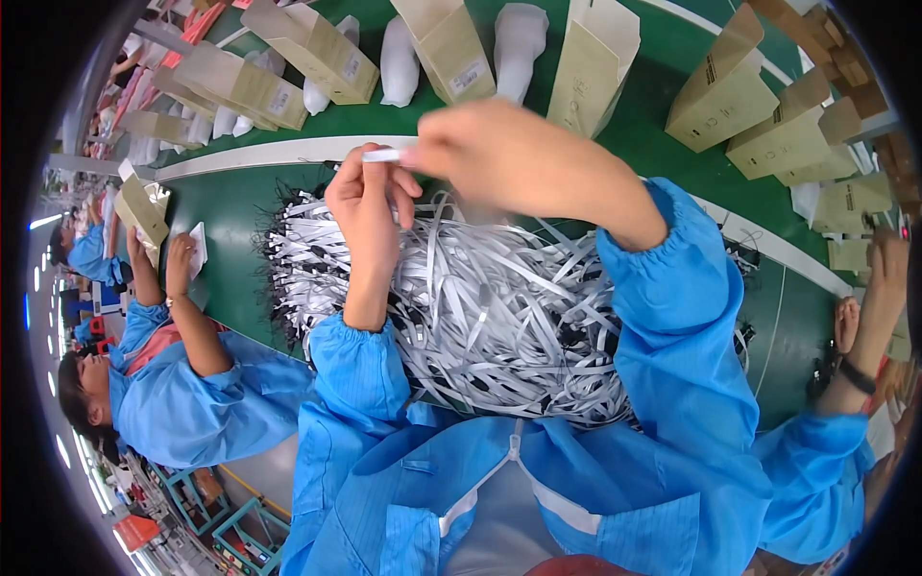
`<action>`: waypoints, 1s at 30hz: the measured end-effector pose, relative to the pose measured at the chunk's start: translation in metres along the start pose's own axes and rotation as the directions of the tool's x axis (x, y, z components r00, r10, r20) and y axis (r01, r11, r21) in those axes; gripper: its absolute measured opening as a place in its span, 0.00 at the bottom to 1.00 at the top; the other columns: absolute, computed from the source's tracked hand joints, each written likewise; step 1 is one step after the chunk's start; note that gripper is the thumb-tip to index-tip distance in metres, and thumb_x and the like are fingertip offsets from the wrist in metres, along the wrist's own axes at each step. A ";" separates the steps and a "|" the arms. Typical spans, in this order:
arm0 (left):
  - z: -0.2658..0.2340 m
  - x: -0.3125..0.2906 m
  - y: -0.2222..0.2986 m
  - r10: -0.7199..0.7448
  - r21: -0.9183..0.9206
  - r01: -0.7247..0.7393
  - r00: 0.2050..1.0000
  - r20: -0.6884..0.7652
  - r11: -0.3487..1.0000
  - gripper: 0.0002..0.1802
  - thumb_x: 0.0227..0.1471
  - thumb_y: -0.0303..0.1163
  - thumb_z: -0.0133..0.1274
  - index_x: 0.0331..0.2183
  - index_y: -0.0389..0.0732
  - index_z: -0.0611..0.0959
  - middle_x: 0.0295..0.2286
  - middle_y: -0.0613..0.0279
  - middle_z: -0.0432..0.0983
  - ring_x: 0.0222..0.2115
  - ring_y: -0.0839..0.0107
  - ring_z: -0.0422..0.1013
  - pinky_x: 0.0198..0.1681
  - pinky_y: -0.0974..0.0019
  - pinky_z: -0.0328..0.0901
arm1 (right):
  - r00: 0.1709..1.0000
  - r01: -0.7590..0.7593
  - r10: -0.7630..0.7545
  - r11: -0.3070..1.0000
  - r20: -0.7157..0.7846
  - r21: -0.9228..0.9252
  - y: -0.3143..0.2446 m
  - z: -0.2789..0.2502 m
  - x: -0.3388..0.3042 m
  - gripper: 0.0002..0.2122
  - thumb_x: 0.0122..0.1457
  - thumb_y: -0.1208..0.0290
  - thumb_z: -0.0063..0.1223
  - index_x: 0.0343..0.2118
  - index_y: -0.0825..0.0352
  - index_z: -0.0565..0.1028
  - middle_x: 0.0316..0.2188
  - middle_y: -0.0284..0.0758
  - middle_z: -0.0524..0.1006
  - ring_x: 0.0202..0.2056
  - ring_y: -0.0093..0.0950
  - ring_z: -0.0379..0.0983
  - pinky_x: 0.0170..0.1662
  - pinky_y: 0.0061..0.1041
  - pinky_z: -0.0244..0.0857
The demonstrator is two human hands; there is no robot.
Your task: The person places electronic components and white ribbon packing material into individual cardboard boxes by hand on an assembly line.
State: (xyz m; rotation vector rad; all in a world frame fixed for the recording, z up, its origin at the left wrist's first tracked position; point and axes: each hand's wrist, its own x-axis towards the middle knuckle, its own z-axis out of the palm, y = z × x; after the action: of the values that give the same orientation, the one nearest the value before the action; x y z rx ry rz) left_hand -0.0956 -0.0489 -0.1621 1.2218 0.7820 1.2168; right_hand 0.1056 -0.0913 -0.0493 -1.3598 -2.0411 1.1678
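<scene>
A short piece of white flat strap [382, 155] spans the fingertips of my two hands, above the far edge of a heap of straps. My left hand [367, 197] is closed, thumb and fingers bent round the piece. My right hand [480, 158] reaches across from the right, its fingertips pinched at the strap's other end; it is blurred by motion. Under my wrists lies the heap of greyish-white flat straps [490, 317], tangled, with thin black cords bunched along its left side.
A green conveyor [375, 120] beyond a pale rail carries open beige boxes [595, 72] and white wrapped items [521, 48]. At the left, a co-worker in blue [206, 398] handles a box and a white piece. Another co-worker's arm [869, 336] reaches in at the right.
</scene>
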 end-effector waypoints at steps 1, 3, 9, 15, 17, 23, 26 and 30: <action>0.004 -0.001 0.002 0.008 0.006 -0.008 1.000 -0.002 1.000 0.17 0.63 0.37 0.49 0.39 0.31 0.80 0.19 0.62 0.74 0.21 0.74 0.72 0.23 0.66 0.65 | 0.983 0.120 -0.110 0.991 -0.144 0.064 -0.005 -0.001 -0.001 0.19 0.66 0.55 0.44 0.35 0.71 0.71 0.24 0.40 0.74 0.27 0.25 0.73 0.34 0.24 0.66; 0.037 -0.005 0.007 -0.013 -0.317 0.009 1.000 -0.011 0.948 0.19 0.63 0.40 0.47 0.35 0.31 0.79 0.18 0.64 0.70 0.19 0.72 0.68 0.24 0.63 0.64 | 0.968 0.199 -0.150 0.949 -0.202 0.245 -0.007 0.007 0.000 0.19 0.67 0.55 0.43 0.36 0.70 0.70 0.25 0.38 0.74 0.26 0.24 0.72 0.33 0.23 0.66; 0.028 -0.019 0.002 -0.083 -0.186 0.182 0.893 0.443 0.965 0.22 0.66 0.45 0.39 0.23 0.44 0.70 0.13 0.69 0.61 0.13 0.69 0.61 0.28 0.57 0.61 | 0.949 0.307 -0.086 0.482 -0.304 0.821 -0.017 0.036 0.011 0.16 0.70 0.56 0.38 0.39 0.66 0.69 0.24 0.28 0.70 0.24 0.20 0.66 0.28 0.20 0.59; 0.019 -0.015 0.003 -0.106 -0.441 0.554 0.698 0.708 0.706 0.18 0.66 0.45 0.40 0.30 0.43 0.72 0.13 0.73 0.54 0.12 0.76 0.53 0.20 0.71 0.53 | 0.757 0.544 -0.224 0.738 -0.614 0.400 -0.026 0.021 -0.008 0.13 0.69 0.59 0.42 0.40 0.66 0.68 0.22 0.25 0.64 0.24 0.16 0.58 0.27 0.15 0.52; 0.009 -0.020 0.006 -0.204 -0.457 0.603 0.722 0.661 0.653 0.16 0.66 0.45 0.41 0.33 0.43 0.73 0.13 0.74 0.53 0.12 0.77 0.51 0.19 0.73 0.51 | 0.675 0.438 -0.105 0.854 -0.731 0.282 -0.050 0.010 -0.020 0.12 0.70 0.61 0.40 0.42 0.66 0.67 0.20 0.24 0.61 0.21 0.14 0.55 0.24 0.15 0.49; 0.026 -0.007 0.026 -0.204 -0.394 0.436 0.837 0.508 0.809 0.15 0.65 0.38 0.44 0.50 0.44 0.69 0.19 0.72 0.58 0.18 0.79 0.54 0.20 0.77 0.52 | 0.290 0.196 -0.232 0.964 -0.928 -0.180 -0.065 0.001 -0.034 0.13 0.72 0.61 0.32 0.36 0.65 0.64 0.20 0.28 0.66 0.22 0.17 0.62 0.26 0.16 0.55; 0.031 -0.009 0.033 -0.196 -0.559 0.377 0.913 0.357 0.739 0.17 0.64 0.34 0.47 0.52 0.43 0.68 0.23 0.71 0.64 0.22 0.78 0.60 0.25 0.75 0.59 | 0.434 0.031 -0.212 0.975 -0.876 -0.220 -0.046 0.003 -0.027 0.12 0.67 0.61 0.43 0.43 0.65 0.65 0.23 0.27 0.66 0.25 0.18 0.61 0.27 0.16 0.55; 0.024 -0.006 0.030 -0.161 -0.664 0.203 0.979 0.125 0.720 0.20 0.61 0.31 0.52 0.53 0.42 0.68 0.28 0.68 0.72 0.31 0.74 0.68 0.37 0.71 0.66 | 0.910 0.061 -0.091 0.994 -0.404 -0.087 0.013 0.025 0.010 0.29 0.55 0.61 0.65 0.56 0.66 0.65 0.31 0.29 0.66 0.31 0.20 0.61 0.31 0.20 0.57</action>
State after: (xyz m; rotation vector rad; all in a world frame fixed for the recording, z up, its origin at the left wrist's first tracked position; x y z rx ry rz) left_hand -0.0820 -0.0634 -0.1291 0.5519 0.3377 1.1442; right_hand 0.0904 -0.0906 -0.0743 -1.4054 -1.8259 0.7065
